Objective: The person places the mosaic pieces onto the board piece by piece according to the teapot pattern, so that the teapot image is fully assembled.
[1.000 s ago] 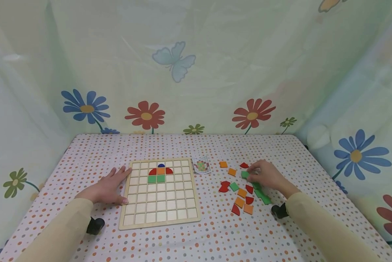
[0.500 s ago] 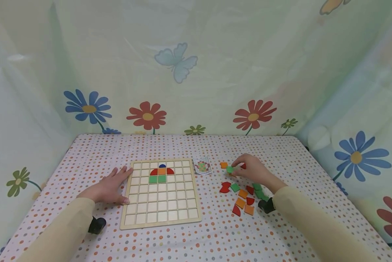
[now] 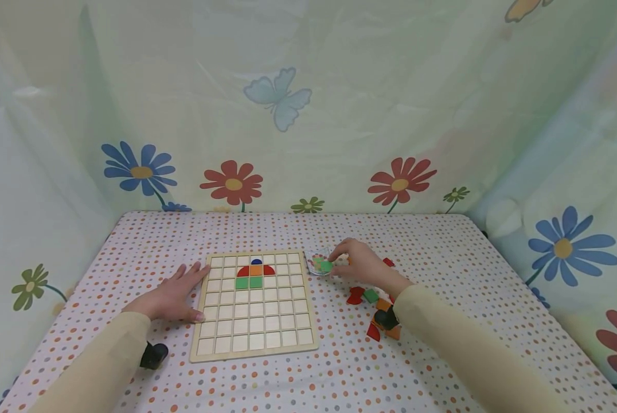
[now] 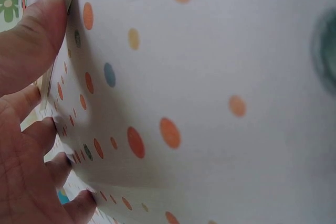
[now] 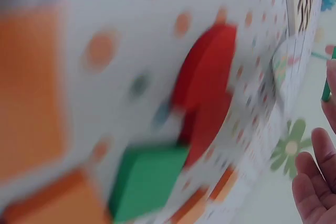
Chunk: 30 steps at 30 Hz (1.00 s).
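My right hand (image 3: 359,264) pinches a green square tile (image 3: 324,266) between thumb and fingertips, over the small picture card (image 3: 311,265) beside the board. In the right wrist view the green tile shows at the right edge. My left hand (image 3: 174,295) lies spread along the left edge of the wooden grid board (image 3: 254,357), thumb and fingertips touching its rim. The left wrist view shows the thumb (image 4: 39,40) on that rim. Set in the board's upper cells are a blue piece (image 3: 256,261), an orange square (image 3: 256,270), two red quarter-circles (image 3: 243,272) and two green squares (image 3: 242,283).
Right of the board lie loose pieces: red quarter-circles (image 3: 355,295), a green square (image 3: 371,295) and orange squares (image 3: 383,304), partly hidden by my right arm and its black wrist camera (image 3: 386,318). The dotted tablecloth (image 3: 288,384) meets a flowered curtain behind.
My right hand has picked a green tile from the pile on the right and carried it left to the card. The left hand has stayed at the board's edge.
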### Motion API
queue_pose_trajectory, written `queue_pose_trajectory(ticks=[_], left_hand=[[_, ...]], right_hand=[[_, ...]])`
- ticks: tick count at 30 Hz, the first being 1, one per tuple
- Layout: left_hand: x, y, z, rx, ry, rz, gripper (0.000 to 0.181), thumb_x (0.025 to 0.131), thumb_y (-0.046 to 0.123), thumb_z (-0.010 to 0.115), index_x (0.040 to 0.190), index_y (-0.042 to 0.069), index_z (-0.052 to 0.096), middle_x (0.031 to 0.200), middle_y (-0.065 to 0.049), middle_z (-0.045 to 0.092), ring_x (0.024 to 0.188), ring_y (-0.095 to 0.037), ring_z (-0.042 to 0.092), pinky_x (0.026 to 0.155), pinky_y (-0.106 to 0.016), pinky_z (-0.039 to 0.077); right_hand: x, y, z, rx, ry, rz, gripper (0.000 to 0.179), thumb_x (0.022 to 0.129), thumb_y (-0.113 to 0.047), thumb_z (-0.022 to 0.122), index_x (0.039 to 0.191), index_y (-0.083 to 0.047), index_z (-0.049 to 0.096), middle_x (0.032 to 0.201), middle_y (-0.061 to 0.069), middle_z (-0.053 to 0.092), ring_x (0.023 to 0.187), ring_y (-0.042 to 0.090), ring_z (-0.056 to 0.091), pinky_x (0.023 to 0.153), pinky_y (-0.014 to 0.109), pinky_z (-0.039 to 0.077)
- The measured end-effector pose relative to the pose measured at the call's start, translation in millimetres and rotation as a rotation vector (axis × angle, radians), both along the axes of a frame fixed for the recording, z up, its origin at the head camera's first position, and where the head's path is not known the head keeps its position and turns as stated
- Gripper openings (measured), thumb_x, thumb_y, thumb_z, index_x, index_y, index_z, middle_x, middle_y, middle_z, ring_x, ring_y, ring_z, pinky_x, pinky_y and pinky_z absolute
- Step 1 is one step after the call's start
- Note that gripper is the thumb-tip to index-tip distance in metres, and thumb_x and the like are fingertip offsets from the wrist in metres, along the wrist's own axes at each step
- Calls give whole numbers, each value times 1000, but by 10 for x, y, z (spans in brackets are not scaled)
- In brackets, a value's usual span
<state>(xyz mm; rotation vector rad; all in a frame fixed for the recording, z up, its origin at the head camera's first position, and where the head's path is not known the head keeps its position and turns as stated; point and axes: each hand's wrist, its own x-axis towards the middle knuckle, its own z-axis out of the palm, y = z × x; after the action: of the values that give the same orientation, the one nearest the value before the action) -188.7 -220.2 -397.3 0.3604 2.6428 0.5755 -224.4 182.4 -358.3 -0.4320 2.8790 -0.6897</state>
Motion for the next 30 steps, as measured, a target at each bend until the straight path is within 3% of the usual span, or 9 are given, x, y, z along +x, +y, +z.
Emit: queue_pose_trajectory(ticks=[13,30], left_hand=[[-9,-17,4,10,-1,-8,108,80,30,87,162,3,23,168,-31,11,153,-57,3,118,-78,13],[-20,-14,-13,6,3,-5,108,80,29,87,162,4,23,168,-30,11,154,-57,3,118,-78,14]], right_hand=[[-38,-620,-79,-40,-33,123,13,87,-14,82,99,-10,79,117,6,65,109,24,61,93,41,55],[-42,-1047,-216,65,21,199,17,87,-15,82,102,-6,79,113,6,69,115,25,59,99,39,55]])
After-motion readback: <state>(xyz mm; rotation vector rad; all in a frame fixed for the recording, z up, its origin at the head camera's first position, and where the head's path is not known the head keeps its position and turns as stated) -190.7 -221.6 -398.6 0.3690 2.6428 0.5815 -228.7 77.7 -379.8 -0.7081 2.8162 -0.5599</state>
